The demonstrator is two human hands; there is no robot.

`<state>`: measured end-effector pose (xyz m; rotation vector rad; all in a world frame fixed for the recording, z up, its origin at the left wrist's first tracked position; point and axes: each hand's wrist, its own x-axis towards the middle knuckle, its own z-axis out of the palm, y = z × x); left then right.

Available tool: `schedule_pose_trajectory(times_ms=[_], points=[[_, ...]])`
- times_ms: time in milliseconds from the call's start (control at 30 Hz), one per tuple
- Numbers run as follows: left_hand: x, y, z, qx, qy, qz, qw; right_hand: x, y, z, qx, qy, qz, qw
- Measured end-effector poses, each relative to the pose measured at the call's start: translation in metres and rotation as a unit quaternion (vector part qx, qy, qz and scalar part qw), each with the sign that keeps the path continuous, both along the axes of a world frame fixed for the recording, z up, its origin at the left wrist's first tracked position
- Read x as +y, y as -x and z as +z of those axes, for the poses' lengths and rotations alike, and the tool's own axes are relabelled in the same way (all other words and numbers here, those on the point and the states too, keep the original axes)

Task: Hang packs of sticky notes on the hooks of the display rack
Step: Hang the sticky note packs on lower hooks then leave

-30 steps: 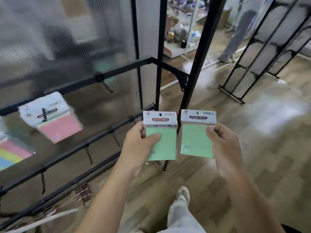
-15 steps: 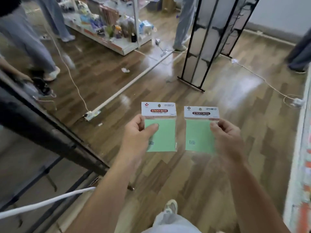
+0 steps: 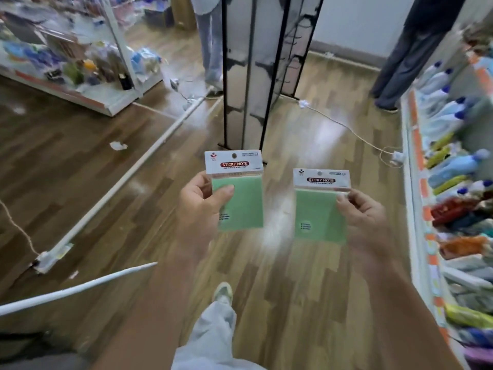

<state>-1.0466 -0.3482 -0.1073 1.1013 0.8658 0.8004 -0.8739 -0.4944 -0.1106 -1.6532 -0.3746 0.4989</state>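
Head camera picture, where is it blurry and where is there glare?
Head view: the two green sticky note packs, one in the left hand at, one in the right hand at, read fairly sharp; the shelf of bottles at right smears with blur; white glare patches sit on the wooden floor; straight edges bow from the wide lens.

Glossy clear plastic wraps both sticky-note packs [image 3: 234,190] [image 3: 320,206]; the wood-look floor [image 3: 306,263] shines; the rack [image 3: 266,62] is black metal.

Even, diffuse indoor light; moderate motion blur toward the frame edges.
White glare streaks the glossy wooden floor [image 3: 301,145]; shelves [image 3: 453,198] at right and left smear, wide-angle bending bows the edges, while the header print on both packs [image 3: 234,190] stays legible.
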Motion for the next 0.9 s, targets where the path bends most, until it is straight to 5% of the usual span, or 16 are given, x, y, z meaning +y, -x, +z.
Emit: schedule_pose_trajectory(times_ms=[500, 900], points=[[0.220, -0.301, 0.025, -0.029, -0.015, -0.126, 0.991, 0.178, -0.262, 0.032, -0.012, -0.036, -0.079, 0.996], [0.346, -0.560, 0.060, -0.028, -0.073, -0.027, 0.997, 0.311, -0.547, 0.062, -0.009, -0.052, -0.019, 0.998]])
